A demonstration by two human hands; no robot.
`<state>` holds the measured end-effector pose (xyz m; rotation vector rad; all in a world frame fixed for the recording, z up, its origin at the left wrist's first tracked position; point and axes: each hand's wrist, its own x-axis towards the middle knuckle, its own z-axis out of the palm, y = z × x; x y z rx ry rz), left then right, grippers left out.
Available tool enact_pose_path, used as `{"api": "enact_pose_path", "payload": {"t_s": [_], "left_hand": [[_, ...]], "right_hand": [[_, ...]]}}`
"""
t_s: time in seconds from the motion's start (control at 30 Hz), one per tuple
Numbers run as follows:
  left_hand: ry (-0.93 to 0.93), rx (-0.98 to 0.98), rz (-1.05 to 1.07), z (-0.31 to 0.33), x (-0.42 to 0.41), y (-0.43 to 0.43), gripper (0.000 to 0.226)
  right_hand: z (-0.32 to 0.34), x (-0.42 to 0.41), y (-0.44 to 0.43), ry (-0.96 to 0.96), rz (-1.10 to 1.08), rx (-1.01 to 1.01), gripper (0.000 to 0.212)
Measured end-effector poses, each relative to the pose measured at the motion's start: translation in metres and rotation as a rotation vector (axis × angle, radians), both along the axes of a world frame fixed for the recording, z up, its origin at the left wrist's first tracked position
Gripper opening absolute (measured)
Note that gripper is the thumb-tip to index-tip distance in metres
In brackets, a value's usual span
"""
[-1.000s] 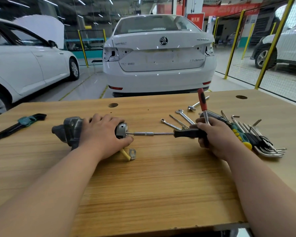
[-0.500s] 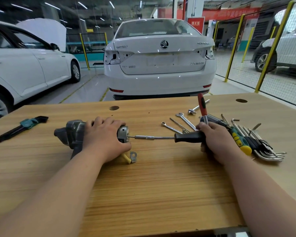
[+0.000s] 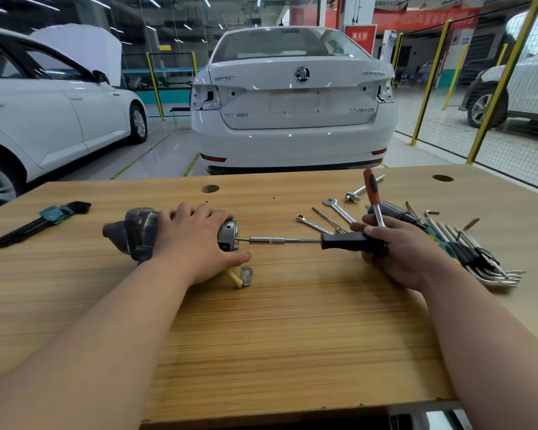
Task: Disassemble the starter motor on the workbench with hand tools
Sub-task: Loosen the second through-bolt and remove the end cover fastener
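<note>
The grey starter motor (image 3: 134,234) lies on its side on the wooden workbench (image 3: 261,330), left of centre. My left hand (image 3: 193,243) lies over its body with the fingers curled round it. A long driver with a black handle (image 3: 342,241) runs level from the motor's right end cap (image 3: 229,234) to my right hand (image 3: 401,252), which grips the handle. A red-handled ratchet (image 3: 371,193) stands up from the same hand. A yellow lead with a metal lug (image 3: 246,276) sticks out under the motor.
Loose spanners (image 3: 339,209) and a heap of hex keys and screwdrivers (image 3: 479,259) lie at the right. A hex key set in a green holder (image 3: 41,220) lies at the far left. White cars stand beyond the bench's far edge.
Both hands keep their hold on the motor and the driver. The view has tilted up slightly, so everything sits a little lower in frame.
</note>
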<state>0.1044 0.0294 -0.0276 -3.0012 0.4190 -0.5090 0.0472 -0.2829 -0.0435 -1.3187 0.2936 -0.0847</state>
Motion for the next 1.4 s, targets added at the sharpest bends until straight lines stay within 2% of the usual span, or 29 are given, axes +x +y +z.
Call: {"api": "enact_pose_path", "payload": {"t_s": [0.1, 0.3, 0.37, 0.43, 0.5, 0.57, 0.63, 0.7, 0.77, 0.83, 0.97, 1.07, 1.13, 1.3, 1.4], "left_hand": [[0.121, 0.070, 0.005, 0.008, 0.002, 0.000, 0.095], [0.178, 0.039, 0.045, 0.014, 0.000, -0.007, 0.081], [0.175, 0.021, 0.046, 0.015, 0.000, -0.008, 0.078], [0.162, 0.011, 0.043, 0.015, 0.001, -0.009, 0.076], [0.158, 0.003, 0.042, 0.013, 0.002, -0.009, 0.075], [0.155, -0.005, 0.046, 0.012, 0.004, -0.009, 0.075], [0.157, -0.008, 0.049, 0.012, 0.004, -0.009, 0.075], [0.157, -0.013, 0.047, 0.012, 0.005, -0.008, 0.075], [0.149, -0.014, 0.042, 0.011, 0.005, -0.009, 0.075], [0.147, -0.015, 0.039, 0.011, 0.004, -0.008, 0.075], [0.157, -0.016, 0.035, 0.013, 0.003, -0.008, 0.076], [0.147, -0.016, 0.037, 0.012, 0.003, -0.008, 0.076], [0.147, -0.017, 0.036, 0.011, 0.004, -0.007, 0.076], [0.138, -0.015, 0.037, 0.011, 0.004, -0.007, 0.077], [0.137, -0.015, 0.033, 0.011, 0.004, -0.007, 0.077]], "right_hand": [[0.001, -0.001, -0.003, -0.024, 0.019, 0.038, 0.026], [0.001, -0.003, -0.002, -0.055, 0.022, 0.097, 0.046], [0.002, -0.004, 0.000, -0.041, 0.031, 0.143, 0.044], [0.003, -0.005, 0.002, -0.029, 0.019, 0.153, 0.034], [0.004, -0.005, 0.006, 0.013, -0.010, -0.059, 0.023], [0.005, -0.005, 0.010, 0.062, -0.034, -0.325, 0.025], [0.007, -0.005, 0.013, 0.124, -0.064, -0.452, 0.031], [0.007, -0.005, 0.013, 0.158, -0.071, -0.516, 0.027], [0.005, -0.003, 0.010, 0.143, -0.065, -0.456, 0.018], [0.005, -0.002, 0.009, 0.122, -0.040, -0.252, 0.015], [0.005, -0.004, 0.006, 0.049, 0.002, -0.011, 0.026], [0.004, -0.004, 0.007, 0.016, -0.001, 0.028, 0.039], [0.003, -0.003, 0.005, 0.043, 0.007, -0.010, 0.038], [0.007, -0.002, 0.007, 0.128, -0.063, -0.186, 0.016], [0.007, -0.004, 0.007, 0.191, -0.100, -0.512, 0.033]]}}
